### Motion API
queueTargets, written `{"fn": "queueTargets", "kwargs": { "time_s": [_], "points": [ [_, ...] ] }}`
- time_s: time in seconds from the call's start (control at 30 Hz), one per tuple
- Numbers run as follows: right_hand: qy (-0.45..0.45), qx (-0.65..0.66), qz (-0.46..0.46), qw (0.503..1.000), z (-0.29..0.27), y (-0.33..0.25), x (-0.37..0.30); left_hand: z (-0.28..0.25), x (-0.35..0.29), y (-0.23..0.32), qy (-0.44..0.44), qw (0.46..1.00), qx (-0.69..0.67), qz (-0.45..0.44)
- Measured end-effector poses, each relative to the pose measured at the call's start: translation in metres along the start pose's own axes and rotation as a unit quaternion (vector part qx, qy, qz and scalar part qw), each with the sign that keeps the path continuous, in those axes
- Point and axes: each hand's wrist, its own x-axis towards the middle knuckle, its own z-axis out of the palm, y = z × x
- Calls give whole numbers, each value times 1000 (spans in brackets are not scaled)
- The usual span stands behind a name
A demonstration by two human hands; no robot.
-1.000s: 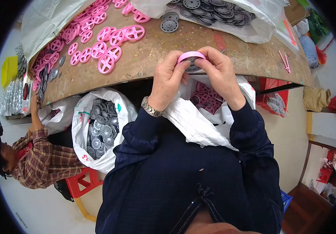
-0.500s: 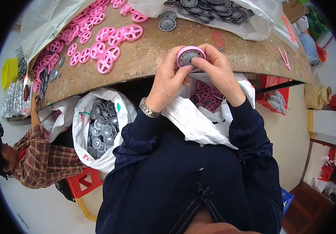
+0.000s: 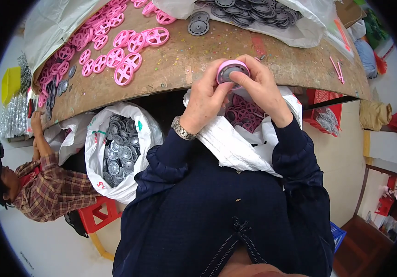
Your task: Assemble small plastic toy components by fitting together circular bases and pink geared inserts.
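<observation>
Between both hands, above the table's near edge, I hold a small toy wheel (image 3: 228, 70) with a pink rim and a grey disc set in it. My left hand (image 3: 205, 94) grips its left side, thumb at the lower edge. My right hand (image 3: 260, 87) holds the right side, its thumb pressing on the grey face. Directly below my hands, a white sack (image 3: 231, 147) stands open with pink wheels (image 3: 244, 113) inside. Loose pink spoked rims (image 3: 124, 74) lie on the table to the left, and grey discs (image 3: 198, 27) lie farther back.
A white bag of grey discs (image 3: 124, 154) stands left of me. Beside it, a co-worker in a plaid shirt (image 3: 46, 194) sits near a red stool (image 3: 98, 214). A red crate (image 3: 328, 111) is under the wooden table (image 3: 171, 69) at right; pink sticks (image 3: 337, 70) lie above.
My hands, with the wheel between them, have shifted slightly right and nearer to me. At the left, the co-worker's arm has moved.
</observation>
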Motion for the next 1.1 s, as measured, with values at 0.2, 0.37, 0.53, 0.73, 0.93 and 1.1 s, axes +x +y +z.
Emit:
{"fn": "queueTargets", "kwargs": {
  "time_s": [0.2, 0.37, 0.53, 0.73, 0.93, 1.1],
  "points": [
    [18, -12, -7, 1000, -3, 3, -8, -2, 0, -6, -29, 998, 57, 13],
    [-58, -76, 69, 993, -30, 3, -10, -40, 20, 1, 11, 932, 326, 161],
    [-159, -260, 124, 944, -54, -13, -22, -103, 66, 0, 166, 788, 533, 259],
    [-152, -419, 49, 894, -48, -19, -23, -146, 109, -31, 231, 682, 672, 174],
    [-107, -323, -38, 940, -31, -29, 9, -152, 119, -41, 221, 651, 700, 192],
    [-44, -371, -115, 920, -24, -16, 58, -127, 102, -23, 205, 731, 611, 222]
  ]
}}
